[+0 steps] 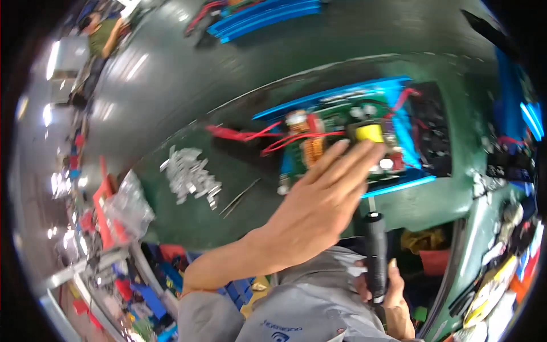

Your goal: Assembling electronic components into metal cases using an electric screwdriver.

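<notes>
My left hand (325, 205) reaches over a green circuit board (342, 117), its fingers stretched out and held close together. The fingertips lie near a yellow-wrapped transformer (370, 133) and hide part of the board. A copper coil (313, 151) shows beside the fingers. The board sits in a bright blue metal housing (399, 185), with red wires (245, 135) running off to the left. Closer to my body, my right hand (394, 290) is closed around a black electric screwdriver (376, 248). Its shaft points away from me, its tip at the housing's near edge.
A pile of small silvery metal pieces (191, 174) and tweezers (240, 198) lie left on the green table (188, 222). A clear plastic bag (130, 206) sits at the left edge. Another blue housing (265, 17) stands farther back. A person (102, 37) is at far left.
</notes>
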The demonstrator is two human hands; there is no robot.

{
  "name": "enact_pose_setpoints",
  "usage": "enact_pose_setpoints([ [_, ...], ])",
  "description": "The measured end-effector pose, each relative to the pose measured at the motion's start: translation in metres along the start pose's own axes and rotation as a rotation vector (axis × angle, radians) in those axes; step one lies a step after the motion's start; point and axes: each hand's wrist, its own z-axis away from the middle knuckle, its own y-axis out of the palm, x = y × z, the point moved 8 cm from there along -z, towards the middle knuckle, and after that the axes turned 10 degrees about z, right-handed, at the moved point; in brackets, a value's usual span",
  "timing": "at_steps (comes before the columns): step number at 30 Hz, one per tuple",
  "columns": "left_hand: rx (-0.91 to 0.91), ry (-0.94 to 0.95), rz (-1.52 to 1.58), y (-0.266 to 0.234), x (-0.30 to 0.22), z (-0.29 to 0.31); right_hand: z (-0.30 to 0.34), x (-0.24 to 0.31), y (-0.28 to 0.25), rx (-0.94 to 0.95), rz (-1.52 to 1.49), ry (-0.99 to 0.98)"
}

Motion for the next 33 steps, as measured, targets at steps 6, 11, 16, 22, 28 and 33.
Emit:
enact_pose_setpoints([
  [6, -0.151, 0.102, -0.150, 0.008, -0.002, 0.011, 0.000, 0.005, -0.011, -0.212, 0.006, -0.172],
  [11, -0.462, -0.035, -0.098, -0.051, 0.026, 0.084, 0.013, -0.014, -0.044, -0.469, 0.196, -0.389],
  [16, -0.770, -0.550, -0.281, -0.089, 0.111, 0.223, 0.017, -0.015, -0.044, -0.532, 0.170, -0.391],
  [22, -0.657, -0.627, -0.399, -0.071, 0.133, 0.249, 0.009, -0.023, -0.054, -0.540, 0.159, -0.326],
  [28, -0.620, -0.713, -0.190, -0.088, 0.154, 0.263, 0.009, 0.006, -0.011, -0.283, 0.567, -0.421],
  [33, -0.676, -0.407, 0.249, -0.087, 0.101, 0.163, 0.005, 0.014, 0.011, -0.250, 0.643, -0.473],
])
